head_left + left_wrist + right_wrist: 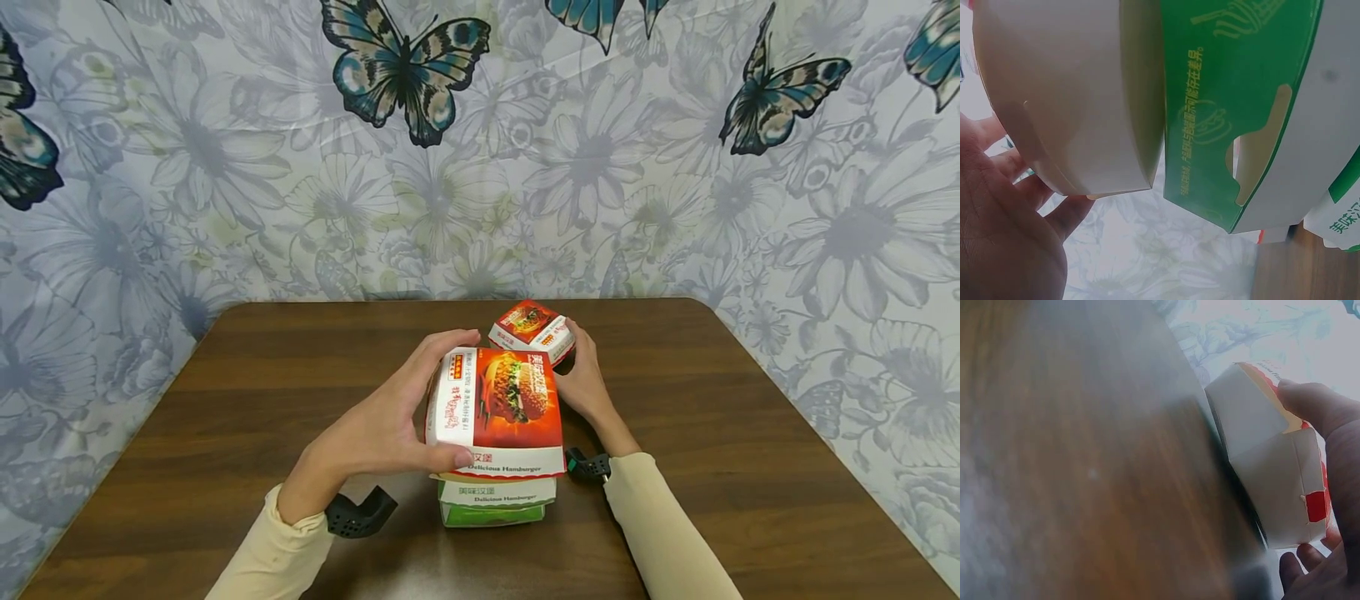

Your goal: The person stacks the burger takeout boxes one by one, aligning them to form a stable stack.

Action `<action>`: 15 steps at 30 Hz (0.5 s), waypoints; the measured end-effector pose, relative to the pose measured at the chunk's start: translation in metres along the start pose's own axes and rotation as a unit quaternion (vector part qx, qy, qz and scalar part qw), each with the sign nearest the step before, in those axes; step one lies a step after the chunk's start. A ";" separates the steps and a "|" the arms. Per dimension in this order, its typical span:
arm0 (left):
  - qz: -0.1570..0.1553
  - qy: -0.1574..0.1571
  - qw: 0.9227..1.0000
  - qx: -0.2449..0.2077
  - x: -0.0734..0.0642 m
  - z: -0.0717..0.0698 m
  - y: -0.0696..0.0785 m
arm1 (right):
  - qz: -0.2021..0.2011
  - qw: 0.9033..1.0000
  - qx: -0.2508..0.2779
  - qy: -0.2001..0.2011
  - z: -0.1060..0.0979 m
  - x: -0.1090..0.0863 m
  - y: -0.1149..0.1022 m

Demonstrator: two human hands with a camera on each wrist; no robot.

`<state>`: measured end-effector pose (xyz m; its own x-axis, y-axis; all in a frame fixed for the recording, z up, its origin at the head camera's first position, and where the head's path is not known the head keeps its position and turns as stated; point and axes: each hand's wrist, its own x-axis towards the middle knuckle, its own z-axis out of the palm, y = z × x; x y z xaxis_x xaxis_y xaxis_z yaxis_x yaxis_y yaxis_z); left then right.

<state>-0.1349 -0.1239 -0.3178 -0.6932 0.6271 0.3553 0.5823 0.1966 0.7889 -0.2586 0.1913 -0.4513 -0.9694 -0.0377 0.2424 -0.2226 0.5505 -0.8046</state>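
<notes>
My left hand point(378, 429) grips a red and white hamburger box point(517, 433), thumb on its front side and fingers at its far edge. Under that box stands a green and white hamburger box point(495, 514). The left wrist view has the gripped box's pale side point(1066, 94) next to the green box point(1194, 131). Farther back, my right hand point(587, 379) holds a smaller red and white hamburger box point(528, 321) by its right side. In the right wrist view, this smaller box point(1272, 481) sits between thumb and fingers, close to the tabletop.
Both stand on a dark wooden table point(300, 375). Behind its far edge hangs a cloth point(585, 167) printed with flowers and butterflies. Another green and white box point(1335, 212) shows partly at the right of the left wrist view. A black band point(362, 512) is on the left wrist.
</notes>
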 end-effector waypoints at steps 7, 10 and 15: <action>-0.003 0.003 1.000 0.008 -0.001 0.000 0.000 | 0.009 1.000 0.004 0.002 -0.001 0.001 -0.003; -0.007 0.002 1.000 0.010 -0.001 0.000 -0.001 | 0.006 1.000 0.013 -0.001 -0.003 0.000 -0.008; -0.010 -0.001 1.000 0.010 0.000 -0.001 -0.001 | -0.007 1.000 0.030 -0.002 -0.007 -0.001 -0.018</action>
<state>-0.1358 -0.1250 -0.3183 -0.7037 0.6243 0.3392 0.5767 0.2231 0.7859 -0.2527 0.1875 -0.4331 -0.9666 -0.0486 0.2515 -0.2416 0.4997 -0.8318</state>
